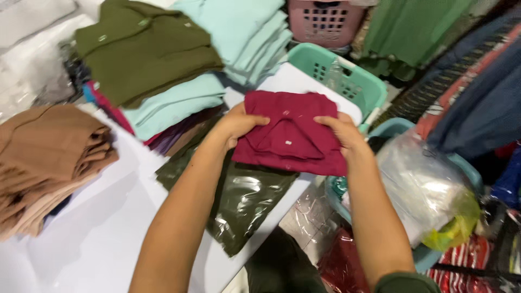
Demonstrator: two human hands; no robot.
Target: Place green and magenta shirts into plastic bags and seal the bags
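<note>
A folded maroon shirt [293, 133] with a collar and small white button lies on the white table [97, 233]. My left hand [236, 125] grips its left edge, thumb on top. My right hand [342, 133] grips its right edge the same way. Under the shirt's near side lies a dark green garment in a clear plastic bag [244, 203].
Stacks of folded clothes fill the table: tan [49, 157] at left, olive green [144, 49], pale mint [244, 32]. A teal basket [342, 76] and pink basket [325, 21] stand beyond. A blue tub with plastic bags [429, 184] sits at right.
</note>
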